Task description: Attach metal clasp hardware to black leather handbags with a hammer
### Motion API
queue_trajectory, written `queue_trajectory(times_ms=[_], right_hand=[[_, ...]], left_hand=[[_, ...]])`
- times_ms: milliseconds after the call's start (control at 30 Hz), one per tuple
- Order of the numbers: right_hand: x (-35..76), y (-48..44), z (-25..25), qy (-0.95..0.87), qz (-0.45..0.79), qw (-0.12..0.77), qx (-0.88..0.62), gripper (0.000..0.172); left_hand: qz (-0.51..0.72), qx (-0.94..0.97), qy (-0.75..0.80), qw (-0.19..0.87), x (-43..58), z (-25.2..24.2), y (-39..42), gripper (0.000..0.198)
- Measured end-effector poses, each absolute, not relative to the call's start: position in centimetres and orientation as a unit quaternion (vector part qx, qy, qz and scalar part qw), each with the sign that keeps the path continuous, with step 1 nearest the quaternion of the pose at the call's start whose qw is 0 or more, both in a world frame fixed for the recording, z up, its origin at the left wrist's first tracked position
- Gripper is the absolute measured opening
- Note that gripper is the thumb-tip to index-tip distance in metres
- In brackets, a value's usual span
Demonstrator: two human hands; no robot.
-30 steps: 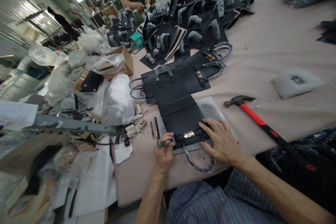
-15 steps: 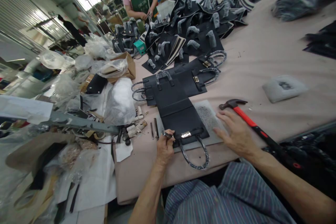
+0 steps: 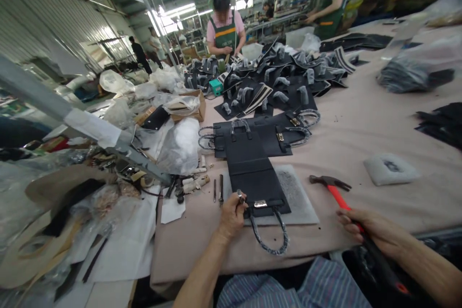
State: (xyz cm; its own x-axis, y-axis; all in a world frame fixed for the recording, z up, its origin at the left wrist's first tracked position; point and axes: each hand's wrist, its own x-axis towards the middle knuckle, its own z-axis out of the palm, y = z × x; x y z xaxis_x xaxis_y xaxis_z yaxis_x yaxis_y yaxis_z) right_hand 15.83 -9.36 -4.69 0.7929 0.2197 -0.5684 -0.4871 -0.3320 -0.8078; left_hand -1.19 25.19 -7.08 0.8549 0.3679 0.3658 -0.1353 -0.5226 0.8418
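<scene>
My left hand is closed around a short metal punch, its top end showing above the fingers. It rests at the left edge of a black handbag piece, beside the metal clasp. A plastic-wrapped handle loops from that piece towards me. Underneath lies a pale, worn slab. To the right, my right hand is wrapped round the red and black handle of a claw hammer. The hammer's head lies near the slab's right side.
Two thin metal rods lie left of the slab. More black bag pieces sit behind, before a large pile. A wrapped white block is at right. A metal post slants across the left clutter. Two co-workers in green aprons stand beyond.
My right hand has gone from the slab's right edge to the hammer's handle and closed on it. My left hand stays by the clasp with the punch. The view has tilted up.
</scene>
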Motion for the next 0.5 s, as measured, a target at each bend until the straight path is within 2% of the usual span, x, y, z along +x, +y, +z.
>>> queue_trajectory(times_ms=[67, 133, 233, 333, 400, 500], right_hand=[[14.5, -7.3, -1.6, 0.095, 0.328, 0.571, -0.747, 0.026], [13.3, -5.0, 2.4, 0.058, 0.291, 0.561, -0.772, 0.033], [11.7, -1.2, 8.4, -0.146, 0.105, 0.49, -0.853, 0.044], [10.2, 1.7, 11.1, -0.343, -0.094, 0.388, -0.851, 0.04], [9.4, 2.9, 10.9, -0.44, -0.111, 0.295, -0.841, 0.041], [9.0, 3.3, 10.6, -0.487, -0.058, 0.192, -0.85, 0.04]], left_hand=[[0.263, 0.83, 0.072, 0.486, -1.2, -7.2, 25.2, 0.018], [0.258, 0.83, 0.069, 0.489, -1.3, -7.3, 25.2, 0.017], [0.255, 0.829, 0.073, 0.492, -1.2, -7.4, 25.2, 0.017], [0.262, 0.83, 0.073, 0.487, -1.2, -7.4, 25.1, 0.017], [0.266, 0.835, 0.067, 0.478, -1.3, -7.3, 25.1, 0.017], [0.265, 0.841, 0.06, 0.468, -1.3, -7.3, 25.1, 0.017]])
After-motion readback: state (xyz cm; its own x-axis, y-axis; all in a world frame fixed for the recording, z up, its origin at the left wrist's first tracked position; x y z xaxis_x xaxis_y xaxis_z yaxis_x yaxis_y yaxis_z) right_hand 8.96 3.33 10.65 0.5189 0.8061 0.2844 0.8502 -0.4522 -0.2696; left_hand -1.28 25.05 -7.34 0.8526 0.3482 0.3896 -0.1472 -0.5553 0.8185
